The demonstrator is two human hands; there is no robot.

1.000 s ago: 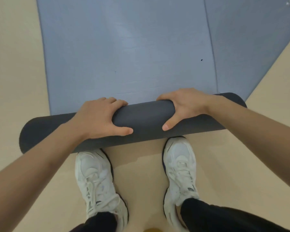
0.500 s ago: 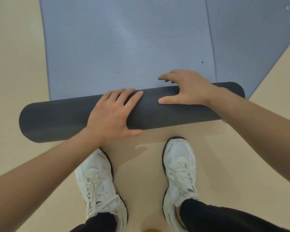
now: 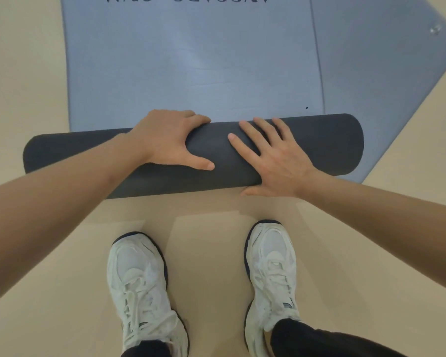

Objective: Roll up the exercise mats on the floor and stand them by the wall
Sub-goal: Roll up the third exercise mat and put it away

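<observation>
A blue-grey exercise mat lies flat on the floor in front of me, with dark lettering at its far end. Its near end is wound into a dark grey roll lying crosswise. My left hand wraps over the roll left of its middle, with the fingers curled over the far side and the thumb on the near side. My right hand lies flat on the roll, palm down, fingers spread and its heel at the near edge.
A second blue-grey mat lies flat to the right, angled, partly under the first one and the roll's right end. My two white shoes stand on the beige floor just behind the roll.
The roll has turned farther away from my feet. My left hand went from lying flat to curling over the roll. My right hand moved from the far edge to flat on top.
</observation>
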